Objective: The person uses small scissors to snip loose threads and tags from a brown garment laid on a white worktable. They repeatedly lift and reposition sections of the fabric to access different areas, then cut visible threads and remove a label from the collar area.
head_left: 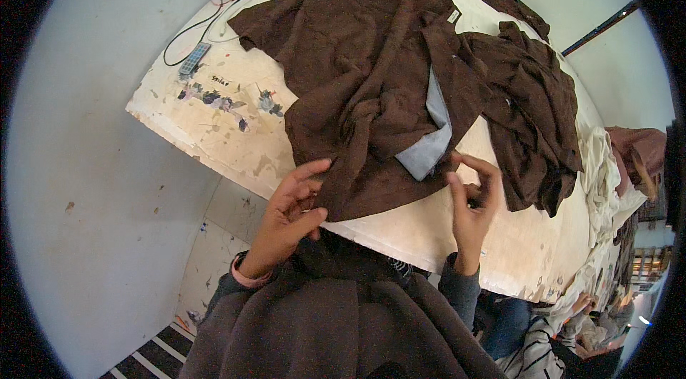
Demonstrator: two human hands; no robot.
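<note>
Both left hand [283,227] and right hand [474,219], loosely unclenched, flank a brown garment [371,71] between a remote [194,58] and crumpled cloth [539,114].

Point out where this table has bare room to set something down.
Bare tabletop lies right of the right hand, below the rumpled brown cloth; a stained patch separates remote and spread garment. Both cloths crowd the centre.
</note>
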